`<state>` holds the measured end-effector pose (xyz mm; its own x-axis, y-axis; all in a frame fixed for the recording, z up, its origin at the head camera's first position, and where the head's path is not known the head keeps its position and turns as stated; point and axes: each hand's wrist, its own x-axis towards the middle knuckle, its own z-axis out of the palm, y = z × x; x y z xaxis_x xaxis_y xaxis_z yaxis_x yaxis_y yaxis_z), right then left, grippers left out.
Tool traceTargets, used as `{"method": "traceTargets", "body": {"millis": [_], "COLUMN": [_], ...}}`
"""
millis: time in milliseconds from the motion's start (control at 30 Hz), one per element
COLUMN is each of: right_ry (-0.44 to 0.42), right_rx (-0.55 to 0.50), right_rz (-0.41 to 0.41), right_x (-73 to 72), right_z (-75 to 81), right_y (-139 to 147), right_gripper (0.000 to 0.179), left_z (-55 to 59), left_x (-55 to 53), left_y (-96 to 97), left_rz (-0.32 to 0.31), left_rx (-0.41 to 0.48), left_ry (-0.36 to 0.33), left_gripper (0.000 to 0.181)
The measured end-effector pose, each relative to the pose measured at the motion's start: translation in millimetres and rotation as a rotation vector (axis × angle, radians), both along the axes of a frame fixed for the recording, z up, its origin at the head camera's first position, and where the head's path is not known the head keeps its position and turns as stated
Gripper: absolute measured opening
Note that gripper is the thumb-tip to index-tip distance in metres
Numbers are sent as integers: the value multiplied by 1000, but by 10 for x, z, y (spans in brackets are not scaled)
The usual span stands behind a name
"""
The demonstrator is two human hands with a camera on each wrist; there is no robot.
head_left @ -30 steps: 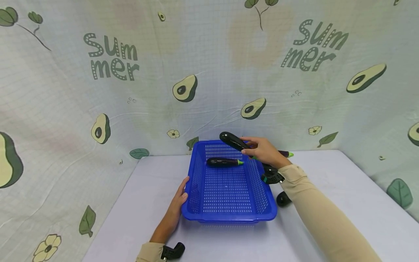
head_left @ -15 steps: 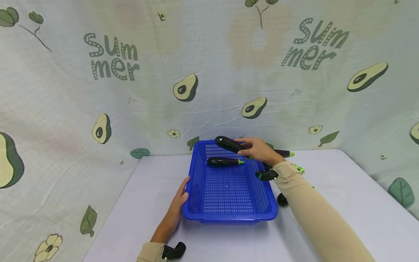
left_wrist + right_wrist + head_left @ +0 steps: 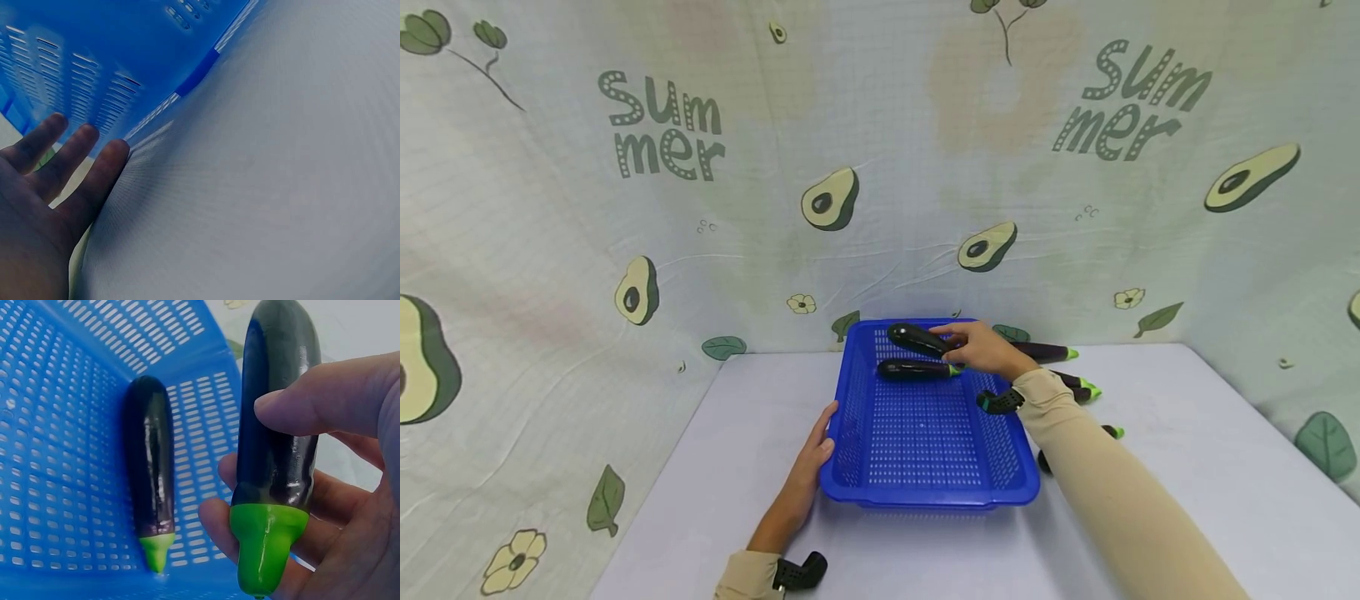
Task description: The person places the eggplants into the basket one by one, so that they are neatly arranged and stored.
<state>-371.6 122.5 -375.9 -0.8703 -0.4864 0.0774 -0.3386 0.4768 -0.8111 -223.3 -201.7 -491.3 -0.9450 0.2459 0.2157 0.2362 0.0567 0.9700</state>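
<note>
My right hand (image 3: 988,348) holds a dark eggplant (image 3: 913,337) above the far part of a blue perforated basket (image 3: 928,503). Seen in the right wrist view, the thumb lies on one side of this eggplant (image 3: 278,462) and the fingers curl round the other, near its bright green cap. A second eggplant (image 3: 913,369) lies inside the basket at the far end, its green cap to the right. My left hand (image 3: 808,454) rests against the basket's left side. In the left wrist view its fingers (image 3: 103,175) are straight and touch the outer wall.
Right of the basket, several more eggplants lie on the white table (image 3: 1157,450): one at the back (image 3: 1045,352), others partly behind my right sleeve (image 3: 1112,492). A printed cloth (image 3: 910,108) hangs behind the table and at the sides.
My right hand has moved left and down with the eggplant, bringing it lower over the basket. More of the eggplants on the right now show. The left hand stays at the basket.
</note>
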Motion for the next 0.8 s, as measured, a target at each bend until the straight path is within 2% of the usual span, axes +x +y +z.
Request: {"method": "traceTargets", "body": {"millis": [533, 800], "right_ry": [-22, 22], "right_rx": [57, 207], "right_rz": [3, 28], "right_x": [-92, -114], "right_z": [-122, -190], "right_y": [-174, -234], "right_gripper": [55, 53], "left_z": [15, 12], "left_x": [17, 22], "left_y": [-14, 1], "left_rz": [10, 8], "left_rx": [-18, -28], "left_ry": [-19, -8], "left_gripper": [60, 60]}}
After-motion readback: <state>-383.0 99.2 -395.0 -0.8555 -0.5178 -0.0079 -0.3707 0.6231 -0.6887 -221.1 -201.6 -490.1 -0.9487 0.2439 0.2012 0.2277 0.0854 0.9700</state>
